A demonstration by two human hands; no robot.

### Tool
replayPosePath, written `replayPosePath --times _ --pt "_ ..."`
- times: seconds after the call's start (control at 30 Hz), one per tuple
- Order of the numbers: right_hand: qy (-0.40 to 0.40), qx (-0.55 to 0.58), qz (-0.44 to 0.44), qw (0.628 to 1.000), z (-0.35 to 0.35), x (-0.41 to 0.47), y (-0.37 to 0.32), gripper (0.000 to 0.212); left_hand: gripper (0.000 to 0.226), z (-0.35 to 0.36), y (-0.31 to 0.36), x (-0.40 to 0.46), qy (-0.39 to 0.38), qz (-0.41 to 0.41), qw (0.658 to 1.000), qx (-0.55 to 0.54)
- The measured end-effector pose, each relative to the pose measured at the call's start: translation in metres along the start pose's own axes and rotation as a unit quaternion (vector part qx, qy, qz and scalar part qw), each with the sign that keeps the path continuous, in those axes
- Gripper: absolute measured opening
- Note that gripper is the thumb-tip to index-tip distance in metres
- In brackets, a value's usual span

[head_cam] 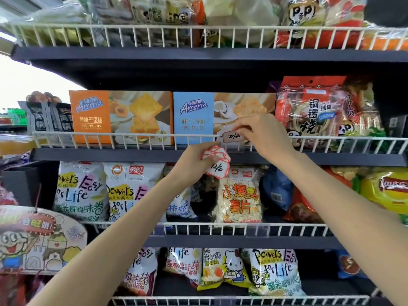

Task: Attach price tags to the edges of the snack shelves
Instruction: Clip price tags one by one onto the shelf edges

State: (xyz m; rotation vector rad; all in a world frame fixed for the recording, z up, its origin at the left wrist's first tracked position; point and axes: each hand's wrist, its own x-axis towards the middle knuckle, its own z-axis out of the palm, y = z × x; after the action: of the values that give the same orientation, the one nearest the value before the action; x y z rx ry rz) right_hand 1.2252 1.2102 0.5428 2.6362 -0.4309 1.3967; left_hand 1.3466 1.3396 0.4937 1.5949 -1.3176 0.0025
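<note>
A right hand [262, 131] pinches a price tag [233, 137] against the white wire rail [123, 135] before a blue Ameria box [194, 115]; just below, the left hand [194, 160] grips spare tags [217, 161].

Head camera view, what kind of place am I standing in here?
Most likely a small shop's snack aisle. Tiered dark shelves with white wire rails hold packaged snacks such as a blue Ameria cake box, and the right hand fits a handwritten price tag to the rail.
</note>
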Motion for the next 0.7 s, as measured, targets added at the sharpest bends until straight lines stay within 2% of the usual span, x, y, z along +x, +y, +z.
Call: replayPosePath --times 0.17,0.33,0.7 --pt "0.015 0.0 0.015 1.0 0.005 -0.003 0.002 0.005 0.04 0.0 0.001 0.0 -0.006 -0.006 1.0 -0.006" --pt "0.044 0.025 0.039 0.998 0.014 -0.008 -0.002 0.007 0.041 -0.004 0.005 0.002 -0.014 -0.013 1.0 -0.006" --pt "-0.006 -0.032 0.01 0.999 0.015 -0.009 -0.004 0.007 0.042 -0.008 0.008 0.002 -0.04 -0.008 0.999 0.013"
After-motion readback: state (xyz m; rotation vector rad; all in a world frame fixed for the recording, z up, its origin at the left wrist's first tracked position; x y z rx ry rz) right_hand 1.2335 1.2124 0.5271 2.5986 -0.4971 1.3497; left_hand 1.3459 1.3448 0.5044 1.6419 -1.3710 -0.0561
